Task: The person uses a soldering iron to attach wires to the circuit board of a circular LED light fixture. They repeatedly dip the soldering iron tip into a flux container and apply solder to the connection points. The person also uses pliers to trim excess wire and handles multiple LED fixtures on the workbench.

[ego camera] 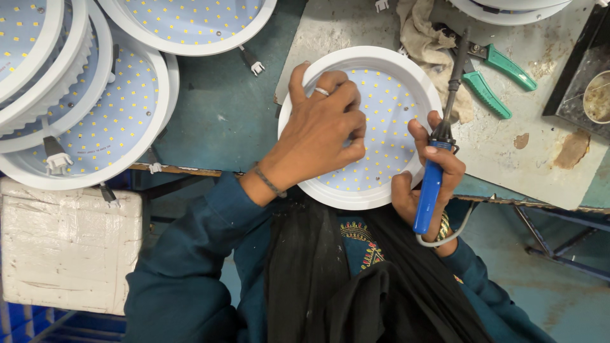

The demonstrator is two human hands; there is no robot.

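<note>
A round white LED light panel (391, 95), dotted with small yellow chips, lies at the table's near edge. My left hand (321, 130) rests on its left half, thumb hooked over the rim and fingers curled on the chip board. In my right hand (432, 174) is a soldering iron (438, 146) with a blue handle, held upright. Its dark shaft points away from me past the panel's right rim. The right thumb touches the panel's right edge.
Several similar round LED panels (95, 121) are stacked at the left and top. Green-handled pliers (492, 76) and a dirty rag (422, 38) lie on the grey board beyond the panel. A white foam block (67, 248) sits at lower left. A dark tray (588, 82) stands at right.
</note>
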